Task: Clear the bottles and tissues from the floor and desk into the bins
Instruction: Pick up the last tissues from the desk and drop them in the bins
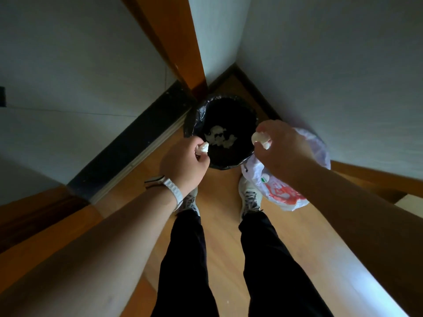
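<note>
A: Corner of room, view straight down. Left hand (183,163)?

B: Fingers curled, pinching a small tissue wad (43,148) between thumb and fingertips. Correction: that wad sits at the fingertips (44,148), no.

A: Re-log it.

B: Small tissue wad (203,148), white, crumpled, pinched in the left hand at the near-left rim of the black-lined bin (198,115). White watch (170,186) on that wrist.

A: Right hand (283,148)?

B: Also curled, gripping a larger tissue wad (261,139). It hangs over the bin's right rim, knuckles up.

A: Bin contents?

B: Loose tissues (219,139), several white scraps on the bottom of the black liner. Nothing else can be made out in there; the interior is very dark.

A: Around the bin?

B: It stands on the wood floor (219,229), tucked where a wooden door frame (180,42) meets the white walls. A dark threshold strip (135,145) runs off to its left. Just right of the bin, a white plastic bag (283,194) with red print, partly hidden under the right forearm; it seems to touch the bin's rim.

A: Person's stance?

B: Standing close, pale laced shoes (250,197) just short of the bin, black trousers (183,259) below. Both forearms bare.
</note>
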The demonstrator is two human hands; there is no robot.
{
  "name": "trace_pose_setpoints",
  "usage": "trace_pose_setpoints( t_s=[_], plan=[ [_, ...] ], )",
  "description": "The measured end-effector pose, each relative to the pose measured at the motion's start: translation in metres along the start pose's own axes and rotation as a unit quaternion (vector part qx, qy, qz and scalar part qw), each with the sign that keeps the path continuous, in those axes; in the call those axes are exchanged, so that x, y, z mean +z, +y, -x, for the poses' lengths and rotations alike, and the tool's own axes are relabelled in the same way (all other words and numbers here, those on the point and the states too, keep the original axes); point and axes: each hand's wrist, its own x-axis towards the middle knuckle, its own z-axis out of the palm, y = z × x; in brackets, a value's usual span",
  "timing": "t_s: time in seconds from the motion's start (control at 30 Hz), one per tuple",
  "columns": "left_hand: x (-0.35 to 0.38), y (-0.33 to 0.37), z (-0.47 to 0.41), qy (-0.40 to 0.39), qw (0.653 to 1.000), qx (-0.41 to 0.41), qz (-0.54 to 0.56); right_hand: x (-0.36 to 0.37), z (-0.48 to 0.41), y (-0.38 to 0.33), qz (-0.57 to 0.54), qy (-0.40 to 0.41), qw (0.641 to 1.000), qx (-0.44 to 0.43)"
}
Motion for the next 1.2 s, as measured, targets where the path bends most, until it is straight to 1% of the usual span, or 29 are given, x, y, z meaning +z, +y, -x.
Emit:
trace_pose_setpoints(
  t_s=[0.1,0.2,0.3,0.47,0.6,0.73,0.87,1.0,1.1,1.2],
  plan=[
    [0.039,-0.033,-0.043,0.010,1.000,0.001,-0.003,0.051,-0.039,0.022,0.011,0.010,1.000,0.016],
    [0.077,-0.064,-0.082,0.003,1.000,0.013,-0.010,0.099,-0.075,0.044,0.030,0.007,0.999,0.029],
    [0.110,-0.085,-0.113,-0.002,1.000,0.016,0.004,0.138,-0.103,0.062,0.044,0.011,0.998,0.032],
    [0.142,-0.094,-0.137,-0.016,0.998,0.040,0.038,0.178,-0.137,0.083,0.035,0.049,0.998,0.012],
    [0.143,-0.097,-0.138,-0.033,0.997,0.067,0.027,0.189,-0.143,0.087,0.052,0.045,0.998,0.012],
    [0.118,-0.094,-0.130,-0.041,0.989,0.141,-0.024,0.173,-0.125,0.070,0.092,0.036,0.995,-0.016],
    [0.072,-0.076,-0.116,-0.051,0.973,0.205,-0.095,0.134,-0.097,0.041,0.140,0.030,0.989,-0.043],
    [0.008,-0.046,-0.097,-0.037,0.966,0.226,-0.121,0.080,-0.068,0.000,0.173,0.035,0.983,-0.055],
    [-0.048,-0.023,-0.079,-0.024,0.958,0.252,-0.137,0.040,-0.041,-0.038,0.176,0.041,0.983,-0.038],
    [-0.106,0.001,-0.054,-0.008,0.951,0.270,-0.149,-0.003,-0.008,-0.078,0.172,0.075,0.982,-0.033]
  ],
)
